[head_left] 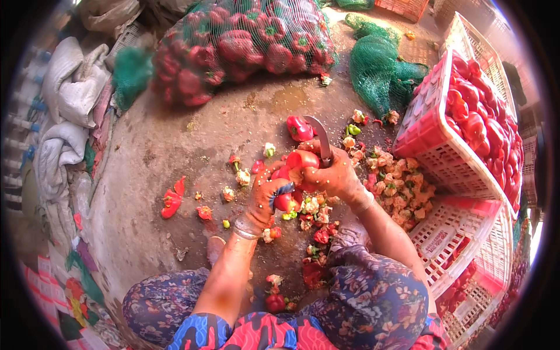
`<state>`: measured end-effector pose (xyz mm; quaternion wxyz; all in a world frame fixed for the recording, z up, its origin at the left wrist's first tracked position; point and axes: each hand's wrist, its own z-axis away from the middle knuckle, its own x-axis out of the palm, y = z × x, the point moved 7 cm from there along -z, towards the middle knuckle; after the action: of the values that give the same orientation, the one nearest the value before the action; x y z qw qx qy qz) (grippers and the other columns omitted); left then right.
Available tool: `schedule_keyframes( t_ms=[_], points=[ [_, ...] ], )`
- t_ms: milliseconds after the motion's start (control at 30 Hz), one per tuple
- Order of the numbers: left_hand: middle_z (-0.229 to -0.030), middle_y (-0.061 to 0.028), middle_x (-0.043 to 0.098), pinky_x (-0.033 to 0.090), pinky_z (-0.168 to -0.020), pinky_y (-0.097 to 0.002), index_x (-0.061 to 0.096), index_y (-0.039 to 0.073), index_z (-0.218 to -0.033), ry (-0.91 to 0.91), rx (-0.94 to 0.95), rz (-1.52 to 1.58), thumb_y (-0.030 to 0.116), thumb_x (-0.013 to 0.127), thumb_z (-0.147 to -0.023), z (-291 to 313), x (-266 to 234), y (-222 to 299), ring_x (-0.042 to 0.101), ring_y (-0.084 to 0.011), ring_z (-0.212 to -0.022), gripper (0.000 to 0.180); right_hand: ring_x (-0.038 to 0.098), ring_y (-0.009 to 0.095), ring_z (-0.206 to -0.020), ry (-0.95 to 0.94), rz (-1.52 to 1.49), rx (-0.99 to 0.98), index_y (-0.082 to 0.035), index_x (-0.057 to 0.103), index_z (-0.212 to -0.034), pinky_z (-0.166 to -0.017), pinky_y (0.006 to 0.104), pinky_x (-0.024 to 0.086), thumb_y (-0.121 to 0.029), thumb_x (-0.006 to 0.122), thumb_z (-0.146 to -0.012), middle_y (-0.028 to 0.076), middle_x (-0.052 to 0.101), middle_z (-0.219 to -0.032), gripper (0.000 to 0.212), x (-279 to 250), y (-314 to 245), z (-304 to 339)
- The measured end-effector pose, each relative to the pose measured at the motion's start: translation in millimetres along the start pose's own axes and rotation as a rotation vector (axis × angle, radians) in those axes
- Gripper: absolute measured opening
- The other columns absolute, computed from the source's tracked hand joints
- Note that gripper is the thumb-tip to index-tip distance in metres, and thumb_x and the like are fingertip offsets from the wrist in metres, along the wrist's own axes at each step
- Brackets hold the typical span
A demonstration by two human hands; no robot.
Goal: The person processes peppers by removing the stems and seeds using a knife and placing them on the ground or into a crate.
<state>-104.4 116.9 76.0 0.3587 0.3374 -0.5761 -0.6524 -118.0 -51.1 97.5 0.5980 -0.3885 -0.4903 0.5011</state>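
Note:
Both my hands meet over the floor in the middle of the view. My left hand [263, 201] is closed round a red bell pepper [301, 159], which looks cut open; fingers cover part of it. A knife with a curved blade [320, 135] is gripped in my right hand [341, 178], its blade pointing up and away. The right fingers also press against the pepper. Just beyond the blade lies a whole red pepper [299, 128]. Cut-out pepper cores [310, 205] with pale seeds and green stems lie below my hands.
A heap of seedy cores [402, 189] lies right of my hands, beside a crate [426, 111] filled with red peppers. Lower right stand more crates [452, 233]. A green mesh sack of peppers [245, 49] lies at the back. Pale cloth sacks [70, 87] line the left.

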Motion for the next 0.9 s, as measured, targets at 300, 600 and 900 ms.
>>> schedule_keyframes(
  t_ms=[300,600,900],
  points=[
    [-0.116,-0.0109,0.066,0.052,-0.093,-0.0346,0.059,0.000,-0.120,-0.041,-0.235,0.976,0.020,0.062,-0.080,2,24,-37,0.064,-0.0215,-0.106,0.045,0.063,0.013,-0.085,0.067,-0.239,0.013,0.000,0.063,-0.117,-0.081,0.0292,0.052,-0.012,0.073,-0.075,0.005,0.067,-0.100,0.044,-13,30,-5],
    [-0.109,-0.0202,0.068,0.055,-0.090,-0.0483,0.051,-0.003,-0.133,-0.006,-0.112,1.008,0.026,0.061,-0.087,-18,-5,-36,0.067,-0.0352,-0.097,0.055,0.061,0.008,-0.065,0.273,-0.488,0.002,-0.003,0.060,-0.114,-0.051,0.0214,0.047,-0.019,0.064,-0.087,0.001,0.065,-0.086,0.031,-27,51,11],
    [-0.116,-0.0169,0.064,0.054,-0.094,-0.0478,0.054,0.001,-0.128,-0.121,0.004,1.110,0.019,0.059,-0.095,-37,70,92,0.065,-0.0322,-0.106,0.038,0.066,0.018,-0.090,0.255,-0.224,-0.174,-0.002,0.060,-0.116,-0.078,0.0306,0.054,-0.020,0.066,-0.090,0.008,0.068,-0.103,0.032,-42,81,4]
  ],
)
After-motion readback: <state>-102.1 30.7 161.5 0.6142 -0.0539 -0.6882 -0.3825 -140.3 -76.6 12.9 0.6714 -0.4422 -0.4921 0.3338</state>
